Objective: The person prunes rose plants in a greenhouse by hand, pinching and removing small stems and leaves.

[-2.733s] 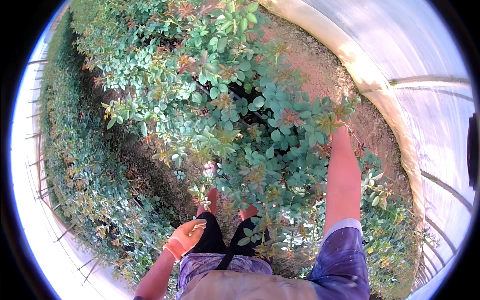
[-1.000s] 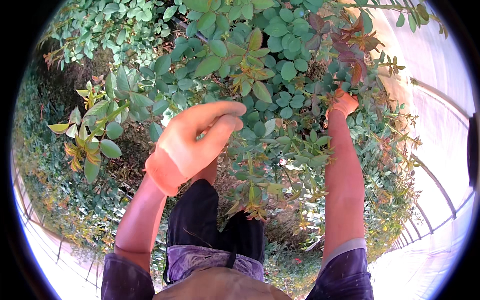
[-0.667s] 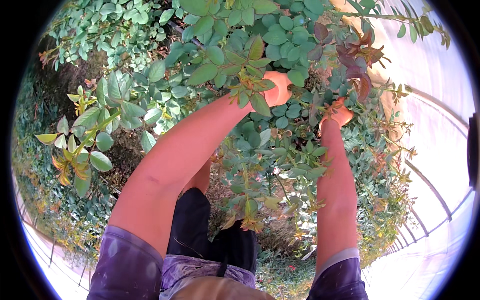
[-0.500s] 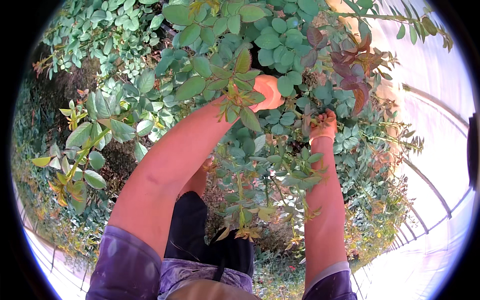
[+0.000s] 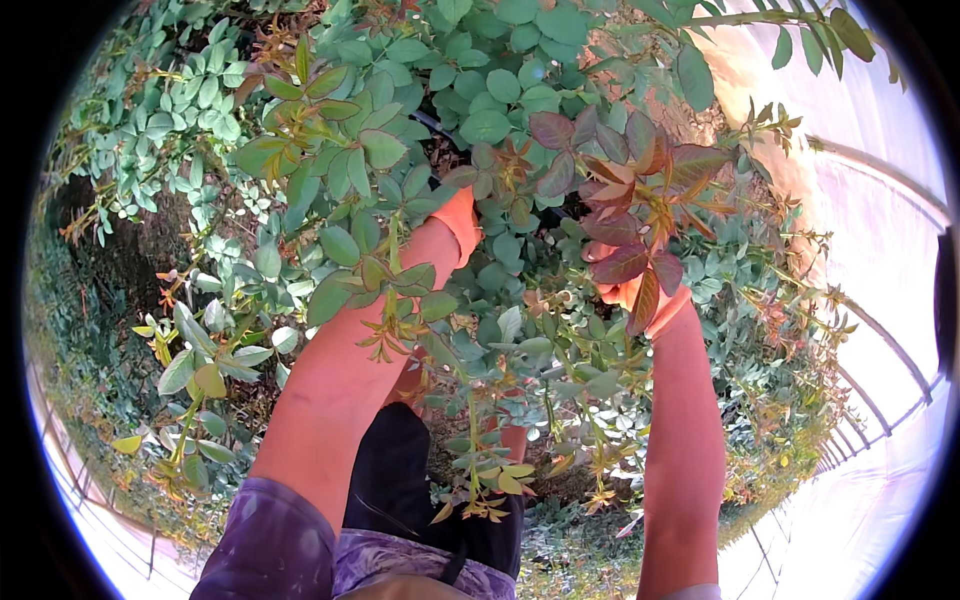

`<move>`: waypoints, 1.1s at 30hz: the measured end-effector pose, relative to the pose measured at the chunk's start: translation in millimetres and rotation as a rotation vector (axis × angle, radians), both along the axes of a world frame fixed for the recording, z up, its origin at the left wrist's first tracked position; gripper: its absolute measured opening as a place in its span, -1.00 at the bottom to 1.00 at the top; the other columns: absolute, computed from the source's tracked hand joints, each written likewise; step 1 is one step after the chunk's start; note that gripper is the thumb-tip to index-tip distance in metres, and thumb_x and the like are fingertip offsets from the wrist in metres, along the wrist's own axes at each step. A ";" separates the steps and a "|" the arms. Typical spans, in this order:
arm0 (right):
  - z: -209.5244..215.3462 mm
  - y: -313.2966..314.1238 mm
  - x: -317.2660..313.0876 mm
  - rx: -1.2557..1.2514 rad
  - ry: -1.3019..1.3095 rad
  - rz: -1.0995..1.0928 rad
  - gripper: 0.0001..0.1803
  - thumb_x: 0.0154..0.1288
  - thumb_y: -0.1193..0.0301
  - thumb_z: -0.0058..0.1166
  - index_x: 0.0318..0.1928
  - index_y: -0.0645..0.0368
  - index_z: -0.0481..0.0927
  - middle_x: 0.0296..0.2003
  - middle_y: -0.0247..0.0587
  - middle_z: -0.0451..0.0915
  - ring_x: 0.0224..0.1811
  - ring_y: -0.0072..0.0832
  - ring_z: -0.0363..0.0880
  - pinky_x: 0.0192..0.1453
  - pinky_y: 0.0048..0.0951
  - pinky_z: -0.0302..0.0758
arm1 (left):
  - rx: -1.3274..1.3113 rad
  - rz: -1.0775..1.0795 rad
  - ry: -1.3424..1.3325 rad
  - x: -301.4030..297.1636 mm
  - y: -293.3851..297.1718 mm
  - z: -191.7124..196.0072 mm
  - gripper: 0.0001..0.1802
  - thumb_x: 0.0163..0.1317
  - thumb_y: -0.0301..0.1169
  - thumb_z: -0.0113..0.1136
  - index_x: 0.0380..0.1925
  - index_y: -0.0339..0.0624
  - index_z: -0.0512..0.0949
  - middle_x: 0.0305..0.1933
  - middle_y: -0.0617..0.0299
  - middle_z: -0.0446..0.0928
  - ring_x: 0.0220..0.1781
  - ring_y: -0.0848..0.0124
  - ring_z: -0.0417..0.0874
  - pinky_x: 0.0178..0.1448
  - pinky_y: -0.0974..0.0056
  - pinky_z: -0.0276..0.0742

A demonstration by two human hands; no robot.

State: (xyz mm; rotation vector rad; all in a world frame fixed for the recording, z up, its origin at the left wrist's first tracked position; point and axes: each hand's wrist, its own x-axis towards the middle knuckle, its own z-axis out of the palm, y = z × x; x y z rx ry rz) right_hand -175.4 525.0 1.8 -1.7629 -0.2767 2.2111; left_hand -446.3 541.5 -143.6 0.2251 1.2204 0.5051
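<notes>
Both my hands wear orange gloves and reach into leafy rose bushes. My left hand is pushed in among the stems left of the middle. Leaves hide its fingers, so what it holds does not show. Across the left forearm leans a shoot with green, red-edged leaves. To the right, my right hand sits partly behind a shoot of dark reddish leaves. Its visible fingers are curled inward. Whatever lies between them is covered by the leaves.
A dark pipe-like piece shows between leaves beyond my left hand. Pale sheeting with curved ribs rises on the right. Thin shoots hang between my forearms. More foliage and brown soil lie on the left.
My left hand has moved left and slightly nearer, deeper under leaves. The right hand has come slightly nearer, behind the reddish shoot, which now appears further left and lower. The view has shifted.
</notes>
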 end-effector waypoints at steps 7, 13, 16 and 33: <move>126.4 -82.9 -32.5 0.198 -1.081 0.709 -0.74 0.25 0.29 0.09 -0.19 0.22 0.63 -0.46 0.09 0.62 -0.34 0.10 0.60 -0.17 -0.07 0.50 | 0.224 -0.369 0.392 -9.4 -14.2 26.1 -0.57 0.36 -0.20 0.19 0.18 -0.03 0.46 0.03 0.19 0.60 0.00 0.30 0.63 0.01 0.26 0.52; 196.9 -212.2 -73.8 0.249 -0.815 0.366 -0.90 0.26 0.59 0.08 -0.31 0.18 0.65 -0.27 -0.22 0.67 -0.42 -0.49 0.69 -0.38 -0.49 0.56 | 0.460 -0.790 0.729 -23.7 -28.9 68.1 -0.46 0.35 -0.20 0.20 0.29 -0.05 0.39 0.15 0.11 0.56 0.11 0.25 0.60 0.11 0.23 0.50; 220.9 -266.2 -91.5 -0.008 -0.579 -0.005 -0.92 0.21 0.52 0.18 -0.28 0.11 0.66 -0.29 -0.22 0.68 -0.38 -0.38 0.68 -0.31 -0.40 0.59 | 0.564 -0.923 0.792 -23.0 -28.1 85.8 -0.41 0.35 -0.21 0.20 0.35 -0.06 0.35 0.21 0.07 0.53 0.17 0.22 0.58 0.16 0.22 0.49; 107.5 -551.9 -13.1 -0.361 -0.720 0.488 -0.22 0.15 0.15 0.19 0.38 0.04 0.28 0.39 -0.05 0.31 0.20 -0.02 0.54 0.18 -0.03 0.52 | 0.730 -0.317 1.056 -116.9 -252.9 220.0 -0.54 0.53 -0.27 -0.01 0.31 -0.28 0.42 -0.10 0.21 0.67 -0.17 0.48 0.67 -0.10 0.41 0.49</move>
